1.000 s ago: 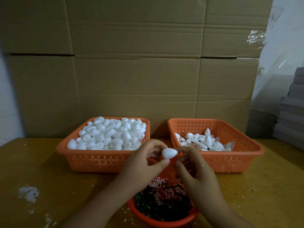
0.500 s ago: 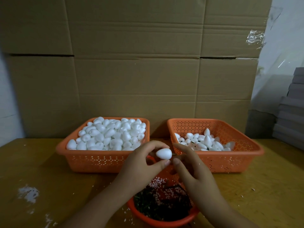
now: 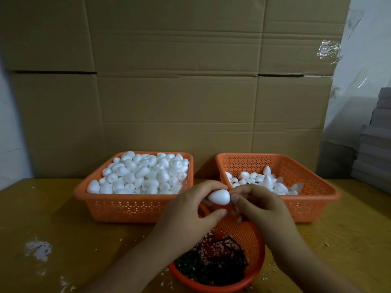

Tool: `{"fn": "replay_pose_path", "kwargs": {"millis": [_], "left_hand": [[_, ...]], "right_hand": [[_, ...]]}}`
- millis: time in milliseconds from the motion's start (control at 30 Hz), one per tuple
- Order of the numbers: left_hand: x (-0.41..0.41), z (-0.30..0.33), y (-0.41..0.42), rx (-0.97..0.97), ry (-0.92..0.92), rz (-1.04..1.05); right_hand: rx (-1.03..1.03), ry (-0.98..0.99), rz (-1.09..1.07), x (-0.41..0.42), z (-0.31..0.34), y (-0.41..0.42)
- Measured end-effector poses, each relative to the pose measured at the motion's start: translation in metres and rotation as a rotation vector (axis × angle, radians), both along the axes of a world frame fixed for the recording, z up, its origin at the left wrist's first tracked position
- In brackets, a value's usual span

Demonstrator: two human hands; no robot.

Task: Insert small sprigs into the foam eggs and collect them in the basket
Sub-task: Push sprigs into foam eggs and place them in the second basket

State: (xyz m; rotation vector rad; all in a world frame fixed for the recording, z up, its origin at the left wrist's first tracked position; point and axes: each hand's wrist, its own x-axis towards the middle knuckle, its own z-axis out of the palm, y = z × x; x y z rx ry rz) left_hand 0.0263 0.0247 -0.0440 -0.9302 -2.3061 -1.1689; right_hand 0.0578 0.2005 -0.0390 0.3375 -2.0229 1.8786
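One foam egg [image 3: 219,196] is in play, held at frame centre just above the round orange bowl of dark sprigs [image 3: 213,264]. Left hand [image 3: 186,216] pinches it: thumb under the lower side, curled fingers over the top. Long axis lies roughly left–right in the frame, pointed end toward frame left, blunt end toward frame right.

Right hand [image 3: 261,208] meets the egg at that blunt end, fingertips bunched together and touching or nearly touching the foam. Probably a sprig is nipped between them, but it is too small and shadowed to confirm.

Judgement: insertion step, with the push running along the egg's long axis from frame right toward the left-hand pinch, which braces it.

Collecting basket [image 3: 313,193], centre right of frame, sits just behind the right hand, so that hand is nearer for the drop. Supply basket [image 3: 131,206], centre left, is heaped with plain eggs. Both stand on the bench [image 3: 42,208].
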Motion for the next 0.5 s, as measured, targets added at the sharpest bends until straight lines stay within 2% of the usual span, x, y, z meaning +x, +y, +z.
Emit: {"fn": "replay_pose_path", "kwargs": {"millis": [133, 267, 400, 500], "left_hand": [[-0.002, 0.010, -0.008, -0.058, 0.062, 0.094], [-0.019, 0.019, -0.035, -0.240, 0.237, 0.383], [-0.039, 0.017, -0.061, -0.443, 0.009, 0.599], [-0.046, 0.017, -0.073, -0.541, -0.175, 0.612]], "right_hand": [[-0.083, 0.014, -0.203, -0.004, 0.005, 0.015], [-0.073, 0.071, -0.456, -0.013, 0.008, 0.040], [0.198, 0.056, -0.568, -0.023, 0.004, 0.058], [0.453, -0.007, -0.581, -0.025, 0.000, 0.057]]}}
